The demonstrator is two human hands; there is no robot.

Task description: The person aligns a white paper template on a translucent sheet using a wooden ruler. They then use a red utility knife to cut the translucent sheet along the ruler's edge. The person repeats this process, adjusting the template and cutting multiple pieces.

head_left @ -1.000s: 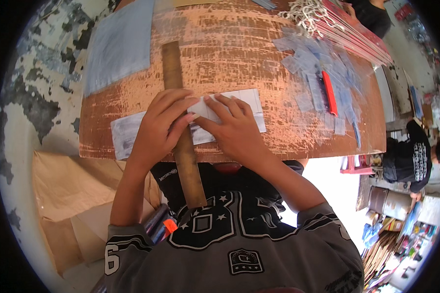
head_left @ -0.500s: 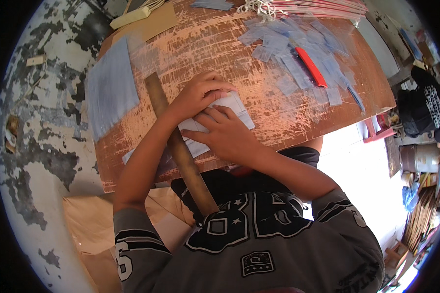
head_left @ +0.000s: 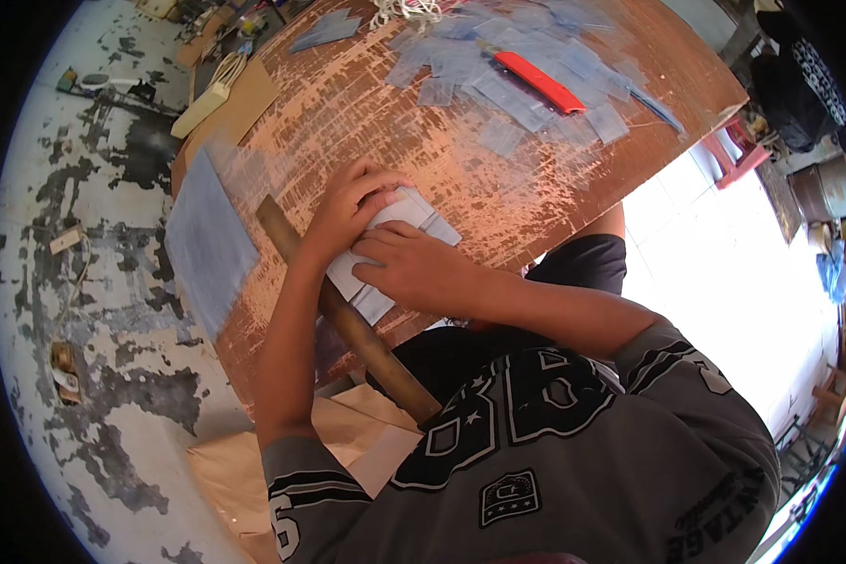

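Note:
Under both my hands lies a small pile of white sheets (head_left: 434, 226), perhaps paper or film, near the table's front edge. My left hand (head_left: 348, 211) is bent over its far left corner, with the fingers and thumb closed on that edge. Across the middle of the sheets rests my right hand (head_left: 418, 268), its fingers apart and lying on top. Beneath my left forearm a long flat wooden strip (head_left: 362, 338) slants from the tabletop over the near edge toward my lap. What lies under my palms is hidden.
On the worn brown table (head_left: 320, 132), a red cutter (head_left: 540, 83) lies on scattered clear plastic pieces (head_left: 503, 136). A bluish plastic stack (head_left: 207, 244) sits at the left, and cardboard (head_left: 244, 103) behind it. Brown paper (head_left: 226, 470) is below left; a red stool (head_left: 733, 155) stands right.
My view has turned, so the table appears rotated and shifted. Both hands stay on the white sheets, with little change in their grip.

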